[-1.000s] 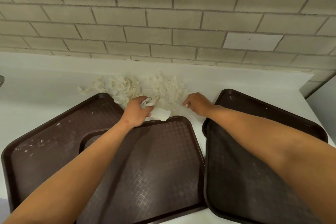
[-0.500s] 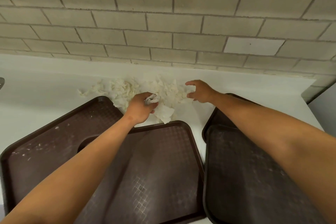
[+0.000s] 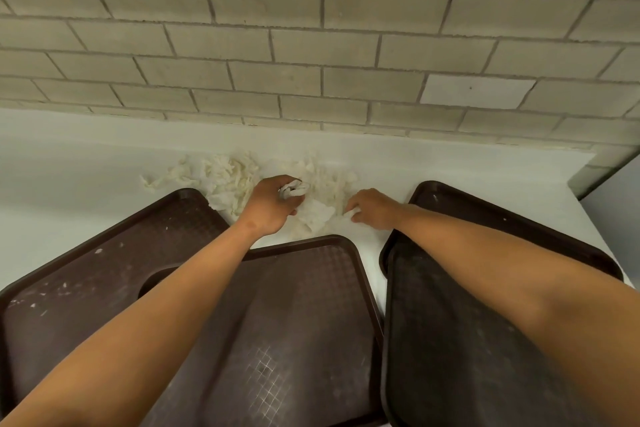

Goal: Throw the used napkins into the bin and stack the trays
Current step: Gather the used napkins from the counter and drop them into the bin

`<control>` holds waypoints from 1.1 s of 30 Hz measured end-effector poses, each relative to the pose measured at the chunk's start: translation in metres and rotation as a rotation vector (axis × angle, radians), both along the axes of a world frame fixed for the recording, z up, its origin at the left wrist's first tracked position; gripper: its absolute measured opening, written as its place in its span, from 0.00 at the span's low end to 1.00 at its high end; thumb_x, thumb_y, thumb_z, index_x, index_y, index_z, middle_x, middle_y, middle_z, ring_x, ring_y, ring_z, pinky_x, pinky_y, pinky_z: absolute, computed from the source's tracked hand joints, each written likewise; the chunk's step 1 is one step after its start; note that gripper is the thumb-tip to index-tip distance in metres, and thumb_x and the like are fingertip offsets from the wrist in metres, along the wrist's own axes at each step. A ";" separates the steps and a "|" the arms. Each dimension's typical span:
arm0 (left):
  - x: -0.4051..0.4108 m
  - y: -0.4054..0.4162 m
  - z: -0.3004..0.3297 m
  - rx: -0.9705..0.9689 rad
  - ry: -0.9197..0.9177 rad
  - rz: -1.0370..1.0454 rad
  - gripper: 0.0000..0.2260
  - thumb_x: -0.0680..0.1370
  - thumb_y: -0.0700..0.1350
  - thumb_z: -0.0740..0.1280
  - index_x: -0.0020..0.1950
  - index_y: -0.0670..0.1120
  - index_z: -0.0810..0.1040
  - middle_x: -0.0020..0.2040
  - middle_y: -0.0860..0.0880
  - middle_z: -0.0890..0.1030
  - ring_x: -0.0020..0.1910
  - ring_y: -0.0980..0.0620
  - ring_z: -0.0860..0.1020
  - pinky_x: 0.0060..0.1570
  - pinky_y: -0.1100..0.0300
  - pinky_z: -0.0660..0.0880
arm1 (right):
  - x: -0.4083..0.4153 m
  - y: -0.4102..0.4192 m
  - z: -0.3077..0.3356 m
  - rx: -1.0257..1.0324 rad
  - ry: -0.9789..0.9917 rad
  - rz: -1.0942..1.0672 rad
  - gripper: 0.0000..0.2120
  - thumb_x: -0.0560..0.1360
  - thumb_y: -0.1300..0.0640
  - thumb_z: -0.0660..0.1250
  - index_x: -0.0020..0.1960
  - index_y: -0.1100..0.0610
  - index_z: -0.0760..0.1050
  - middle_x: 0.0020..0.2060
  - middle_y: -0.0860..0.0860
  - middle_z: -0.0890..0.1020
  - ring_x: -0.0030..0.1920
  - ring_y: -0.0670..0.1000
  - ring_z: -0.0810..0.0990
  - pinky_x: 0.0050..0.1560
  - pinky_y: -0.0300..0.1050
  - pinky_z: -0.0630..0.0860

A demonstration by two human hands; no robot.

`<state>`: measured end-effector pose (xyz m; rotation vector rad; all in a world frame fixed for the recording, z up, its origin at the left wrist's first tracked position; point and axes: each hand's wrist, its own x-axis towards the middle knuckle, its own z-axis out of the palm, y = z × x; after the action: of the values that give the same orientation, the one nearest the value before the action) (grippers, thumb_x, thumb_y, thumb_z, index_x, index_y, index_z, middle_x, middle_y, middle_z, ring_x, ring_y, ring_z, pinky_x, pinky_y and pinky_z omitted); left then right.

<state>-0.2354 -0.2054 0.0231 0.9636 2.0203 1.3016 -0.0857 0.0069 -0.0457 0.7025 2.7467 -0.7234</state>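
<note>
A heap of crumpled white napkins [image 3: 225,180] lies on the white counter against the wall. My left hand [image 3: 272,206] grips a wad of napkins [image 3: 293,189] at the heap's middle. My right hand [image 3: 372,208] pinches a napkin scrap [image 3: 350,215] at the heap's right edge. Several dark brown trays lie in front: a left tray [image 3: 86,263], a middle tray [image 3: 298,322] overlapping it, and on the right a near tray [image 3: 450,357] lying over a far tray [image 3: 519,218]. No bin is in view.
A brick wall [image 3: 311,45] rises behind the counter [image 3: 69,163]. The counter ends at the right, where a wall corner [image 3: 602,170] juts in. White crumbs dot the left tray.
My right hand has drawn back from the heap's far right toward me and now pinches a scrap. My left hand keeps its wad and has hardly moved.
</note>
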 end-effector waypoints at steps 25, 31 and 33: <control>0.036 -0.008 0.070 0.217 0.059 -0.075 0.11 0.78 0.41 0.73 0.60 0.44 0.82 0.57 0.48 0.83 0.40 0.49 0.86 0.49 0.49 0.83 | 0.101 -0.043 0.203 -0.155 0.573 -0.322 0.09 0.77 0.55 0.73 0.57 0.52 0.83 0.50 0.43 0.85 0.43 0.42 0.85 0.45 0.34 0.79; 0.071 -0.013 0.066 0.251 0.017 -0.141 0.08 0.78 0.39 0.72 0.57 0.43 0.83 0.56 0.47 0.83 0.43 0.53 0.84 0.47 0.56 0.83 | 0.158 -0.076 0.173 -0.253 0.677 -0.427 0.08 0.78 0.56 0.72 0.56 0.50 0.83 0.45 0.42 0.85 0.45 0.41 0.83 0.49 0.36 0.77; 0.091 -0.016 0.063 0.279 -0.032 -0.168 0.08 0.78 0.36 0.71 0.56 0.42 0.83 0.54 0.46 0.83 0.45 0.55 0.82 0.44 0.59 0.83 | 0.184 -0.086 0.162 -0.313 0.722 -0.465 0.08 0.78 0.56 0.72 0.56 0.48 0.83 0.48 0.44 0.86 0.49 0.45 0.84 0.53 0.41 0.79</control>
<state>-0.1446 -0.2215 0.0857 1.2018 1.7212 1.5201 0.0985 -0.0787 0.1161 1.2106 2.9483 -1.7633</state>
